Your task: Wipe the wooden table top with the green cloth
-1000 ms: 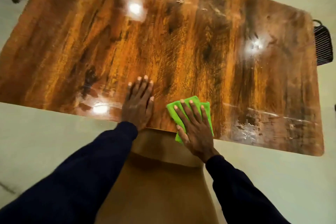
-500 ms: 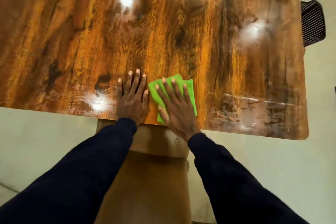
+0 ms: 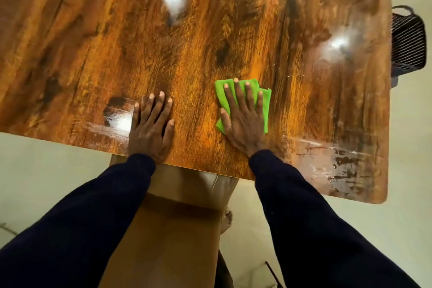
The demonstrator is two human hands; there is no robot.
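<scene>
The glossy wooden table top (image 3: pixel 210 37) fills the upper part of the head view. A folded green cloth (image 3: pixel 265 100) lies flat on it near the front edge. My right hand (image 3: pixel 243 119) presses down on the cloth with straight, spread fingers and covers most of it. My left hand (image 3: pixel 152 126) rests flat on the bare wood to the left of the cloth, fingers straight, a hand's width away from it. Both arms wear dark blue sleeves.
A brown chair (image 3: pixel 173 229) stands under the front edge between my arms. A dark wire basket (image 3: pixel 408 42) sits on the floor beyond the table's right edge. Whitish streaks (image 3: pixel 336 161) mark the table's front right corner. Pale floor surrounds the table.
My right hand has slid the green cloth to the right and a little farther from the front edge, away from my left hand. The left hand stays flat on the wood.
</scene>
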